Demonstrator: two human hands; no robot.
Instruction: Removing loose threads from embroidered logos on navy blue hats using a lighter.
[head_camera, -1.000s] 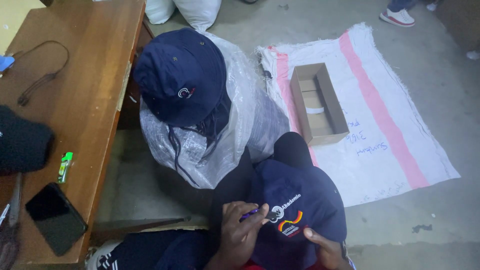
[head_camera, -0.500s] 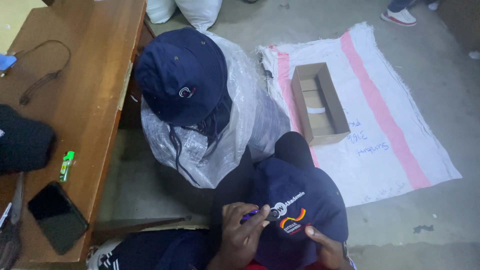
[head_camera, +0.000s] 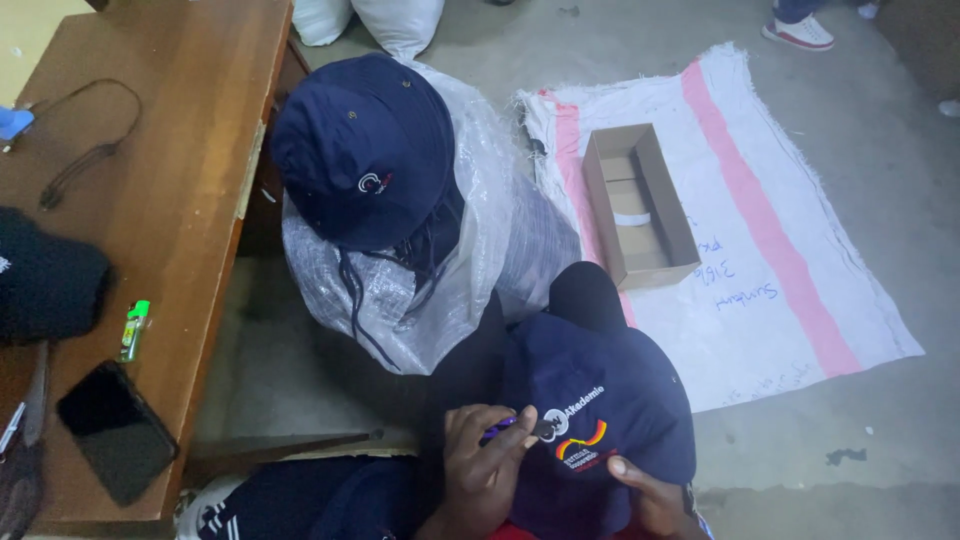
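A navy cap (head_camera: 600, 400) with a round and striped embroidered emblem rests on my lap at the bottom of the view. My left hand (head_camera: 482, 470) pinches a small purple tool (head_camera: 500, 428) whose tip touches the emblem. My right hand (head_camera: 648, 492) grips the cap's lower right edge from below; only some fingers show. A second navy bucket hat (head_camera: 362, 150) with dangling cords sits on top of a clear plastic sack (head_camera: 480, 260) just beyond my knees.
A wooden desk (head_camera: 180, 200) on the left holds a black phone (head_camera: 116, 432), a green lighter (head_camera: 133, 328), a dark cap (head_camera: 45, 285) and a black cord (head_camera: 85, 150). An open cardboard box (head_camera: 636, 205) lies on a white and pink woven sheet (head_camera: 760, 230). Another person's shoe (head_camera: 795, 32) is at the top.
None beyond a slight shift of the view; both hands stay on the cap with the tool at the emblem.
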